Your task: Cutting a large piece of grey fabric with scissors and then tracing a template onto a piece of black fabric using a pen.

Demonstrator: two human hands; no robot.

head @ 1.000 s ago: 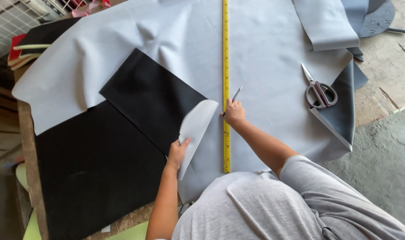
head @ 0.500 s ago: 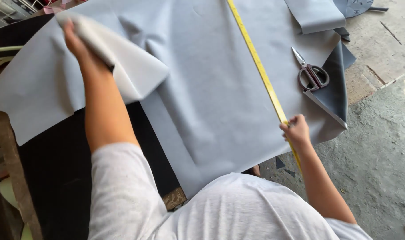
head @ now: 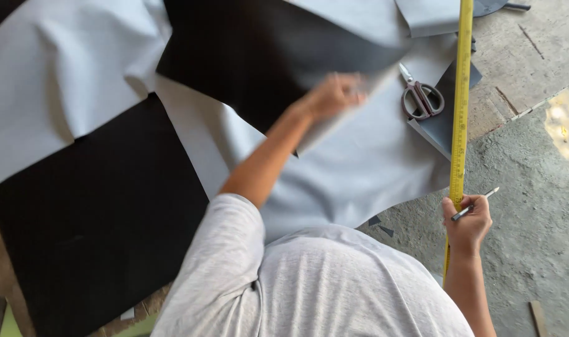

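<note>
We are gripping the grey sheet (head: 372, 162) with our left hand (head: 334, 93) fingers on the surface (head: 9, 274); our right hand (head: 466, 219) fingers are clamping the yellow ruler (head: 460, 112) and pen (head: 475, 203) over the concrete floor (head: 534, 187).

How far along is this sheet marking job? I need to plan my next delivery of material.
Early, by the look of it. Done: the large grey sheet lies spread over the black sheet. In hand: the left hand grips a grey fold, blurred; the right hand holds the yellow measuring rule and a slim marking tool. Left: the red-handled scissors lie unused; no cut line is visible.
</note>
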